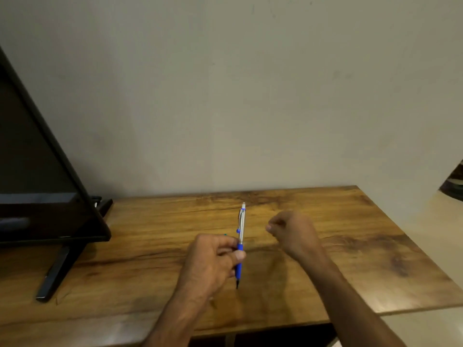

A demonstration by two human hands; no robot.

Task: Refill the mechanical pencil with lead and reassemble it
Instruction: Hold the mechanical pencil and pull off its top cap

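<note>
My left hand (213, 259) grips a mechanical pencil (241, 229) by its blue grip section and holds it nearly upright above the wooden table (350, 246). The pencil has a silver barrel, a blue clip and a white eraser end at the top; its dark tip points down toward me. A small green thing peeks out behind my left knuckles, too hidden to identify. My right hand (290, 231) hovers to the right of the pencil, apart from it, with fingers curled and fingertips pinched together. Whether something thin sits between those fingertips is not visible.
A black monitor (37, 171) on a slanted black stand (57, 271) fills the left side of the table. A plain wall rises behind the table. The table's right and front edges drop off to a pale floor (438, 221).
</note>
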